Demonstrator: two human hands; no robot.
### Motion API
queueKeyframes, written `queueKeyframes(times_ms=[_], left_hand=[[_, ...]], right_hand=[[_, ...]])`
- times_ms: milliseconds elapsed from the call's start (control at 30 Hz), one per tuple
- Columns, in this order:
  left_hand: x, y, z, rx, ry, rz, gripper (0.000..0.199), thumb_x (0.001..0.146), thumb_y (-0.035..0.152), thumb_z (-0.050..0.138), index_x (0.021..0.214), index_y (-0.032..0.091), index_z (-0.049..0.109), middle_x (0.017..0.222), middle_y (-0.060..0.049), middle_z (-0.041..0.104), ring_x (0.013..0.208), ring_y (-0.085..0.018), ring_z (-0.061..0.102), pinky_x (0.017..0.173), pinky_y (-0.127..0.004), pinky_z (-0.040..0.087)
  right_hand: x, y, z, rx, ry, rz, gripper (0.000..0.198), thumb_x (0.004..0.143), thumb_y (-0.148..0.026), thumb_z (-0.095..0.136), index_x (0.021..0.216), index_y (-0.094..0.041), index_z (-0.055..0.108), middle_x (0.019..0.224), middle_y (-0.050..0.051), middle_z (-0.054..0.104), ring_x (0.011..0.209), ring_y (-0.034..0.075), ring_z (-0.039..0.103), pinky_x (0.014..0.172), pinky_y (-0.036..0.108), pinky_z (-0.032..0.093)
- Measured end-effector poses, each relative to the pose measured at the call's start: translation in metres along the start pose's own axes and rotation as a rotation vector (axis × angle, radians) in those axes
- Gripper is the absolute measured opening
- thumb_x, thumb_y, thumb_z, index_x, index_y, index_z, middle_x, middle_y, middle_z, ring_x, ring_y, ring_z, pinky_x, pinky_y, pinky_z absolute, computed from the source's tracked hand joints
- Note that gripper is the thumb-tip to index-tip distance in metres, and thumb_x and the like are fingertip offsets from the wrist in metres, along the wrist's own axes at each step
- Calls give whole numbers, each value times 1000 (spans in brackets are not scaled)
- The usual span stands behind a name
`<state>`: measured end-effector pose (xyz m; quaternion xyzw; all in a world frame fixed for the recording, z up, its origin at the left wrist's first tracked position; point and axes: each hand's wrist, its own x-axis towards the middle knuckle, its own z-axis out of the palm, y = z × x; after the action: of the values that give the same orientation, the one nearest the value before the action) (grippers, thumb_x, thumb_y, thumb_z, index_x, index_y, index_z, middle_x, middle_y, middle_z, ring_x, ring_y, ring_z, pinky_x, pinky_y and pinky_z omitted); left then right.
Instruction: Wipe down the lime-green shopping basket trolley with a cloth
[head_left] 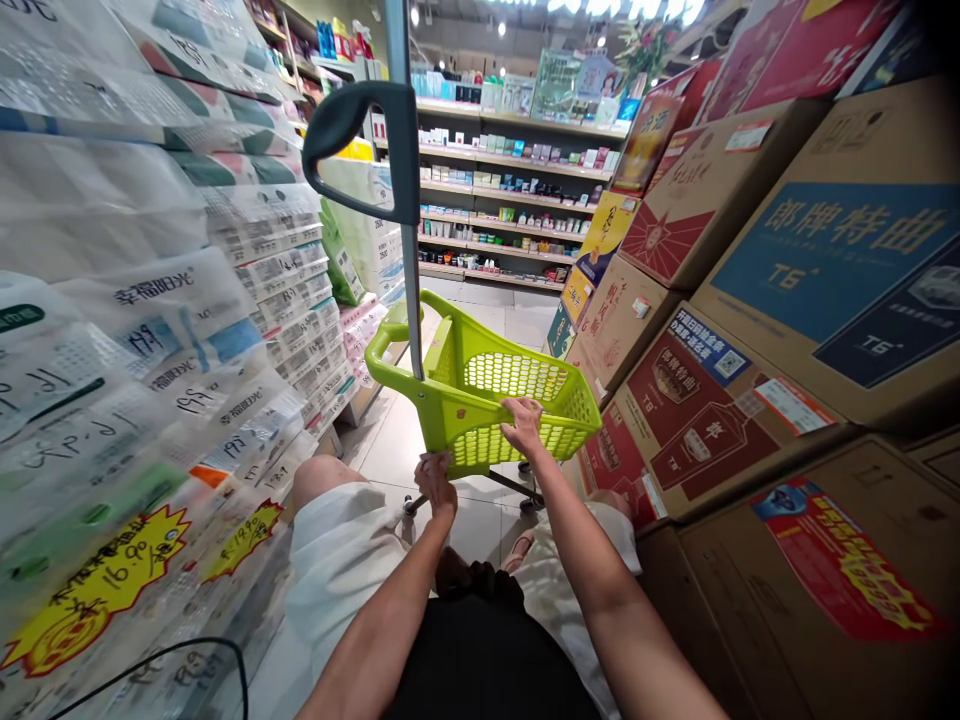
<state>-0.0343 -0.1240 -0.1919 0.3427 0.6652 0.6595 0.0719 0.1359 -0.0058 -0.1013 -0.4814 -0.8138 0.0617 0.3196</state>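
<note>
A lime-green plastic shopping cart (439, 420) with perforated basket sides stands in front of my knees, turned so that its side faces me. My right hand (523, 424) is closed over the near rim of the basket, fingers hooked across the edge. Lower and to the left, my left hand (436, 482) grips the cart's bottom corner with curled fingers; just what part lies under them is hidden. From the cart's handle end rises a tall grey pole (412, 290) carrying a dark looped handle (360, 150). Nothing shows inside the visible part of the basket.
Stacked packs of tissue paper (187, 330) line the left side, with yellow price signs (97, 590) on them. Cardboard cartons (840, 250) are piled closely on the right. Shelves (517, 190) of small boxes and bottles cross the far end. Pale floor tiles (521, 325) lie between.
</note>
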Motion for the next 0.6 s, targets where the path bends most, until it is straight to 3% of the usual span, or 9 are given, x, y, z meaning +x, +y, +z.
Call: queueKeyframes(times_ms=[133,300,467,600], left_hand=[[15,13,-1,85,125,-95,28,84,12,62,110,20,60,116,-13,52,122,-32,52,107,-54,48],[76,76,2,29,222,103,26,95,9,46,118,20,54,132,-17,47,138,-28,44,120,-50,38],[121,118,-37,161,268,217,29,97,12,45,123,15,58,147,-25,41,145,-36,37,122,-56,29],[126,133,-68,323,204,306,37,94,10,45,127,15,62,148,-24,47,140,-37,42,120,-58,29]], right_hand=[[0,1,0,36,7,1,41,69,-23,55,108,-25,68,108,5,74,113,27,57,111,44,28],[2,-2,-2,23,-4,31,39,69,-24,54,106,-25,69,108,6,74,113,28,57,111,46,28],[2,2,-6,56,-17,22,38,68,-25,54,103,-25,69,104,4,71,112,28,57,111,46,29],[-1,9,-13,86,-31,9,36,68,-23,52,101,-27,67,101,3,72,111,28,57,112,48,29]])
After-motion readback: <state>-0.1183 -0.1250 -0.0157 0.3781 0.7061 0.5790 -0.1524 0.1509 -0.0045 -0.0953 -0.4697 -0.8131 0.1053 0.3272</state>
